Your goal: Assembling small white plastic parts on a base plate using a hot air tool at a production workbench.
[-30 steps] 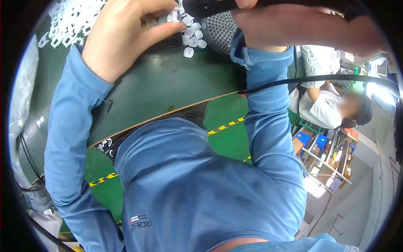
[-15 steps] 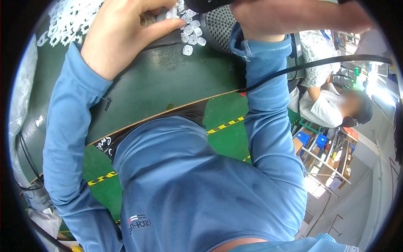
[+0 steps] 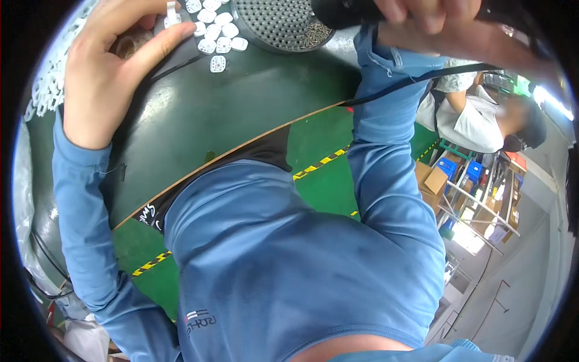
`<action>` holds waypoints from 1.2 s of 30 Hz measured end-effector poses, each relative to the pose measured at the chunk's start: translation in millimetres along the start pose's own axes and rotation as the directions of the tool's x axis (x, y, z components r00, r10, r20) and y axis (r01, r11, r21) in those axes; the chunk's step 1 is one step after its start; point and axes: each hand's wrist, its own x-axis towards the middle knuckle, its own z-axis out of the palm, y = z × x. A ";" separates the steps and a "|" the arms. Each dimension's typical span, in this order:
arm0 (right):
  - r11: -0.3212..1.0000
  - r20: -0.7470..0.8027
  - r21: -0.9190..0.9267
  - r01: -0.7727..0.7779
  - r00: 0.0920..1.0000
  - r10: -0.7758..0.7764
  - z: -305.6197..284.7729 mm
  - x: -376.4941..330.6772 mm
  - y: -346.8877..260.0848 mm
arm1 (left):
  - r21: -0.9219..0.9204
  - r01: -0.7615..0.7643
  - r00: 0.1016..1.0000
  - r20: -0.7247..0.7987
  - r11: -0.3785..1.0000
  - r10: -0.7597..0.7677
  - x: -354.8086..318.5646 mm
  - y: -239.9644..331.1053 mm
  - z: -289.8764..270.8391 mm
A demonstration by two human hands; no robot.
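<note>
My left hand (image 3: 99,78) is at the upper left, with thumb and fingers closed on a small white plastic part (image 3: 172,14). My right hand (image 3: 431,21), at the upper right and cut by the top edge, is wrapped around a black electric screwdriver (image 3: 350,11). The tool's front end hangs over the right side of a round grey dish with a dotted surface (image 3: 265,24). Small brass-coloured screws (image 3: 315,35) lie in that dish under the tool. Several small white plastic pieces (image 3: 224,44) lie loose between my left hand and the dish.
White plastic frames (image 3: 51,87) are heaped at the far left of the green table (image 3: 199,114). A black cable (image 3: 422,78) crosses my right forearm. Another person (image 3: 467,117) sits at the right, near shelves with blue bins (image 3: 447,168).
My right hand has carried the screwdriver rightwards, from beside my left hand to over the screws. The view has shifted, so table items appear further left. My left hand keeps its pinch.
</note>
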 end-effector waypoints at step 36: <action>0.998 0.067 0.002 0.055 0.996 -0.055 44.3 51.4 23.9 | 0.016 0.013 0.999 0.052 1.000 -0.014 0.1 0.0 -14.5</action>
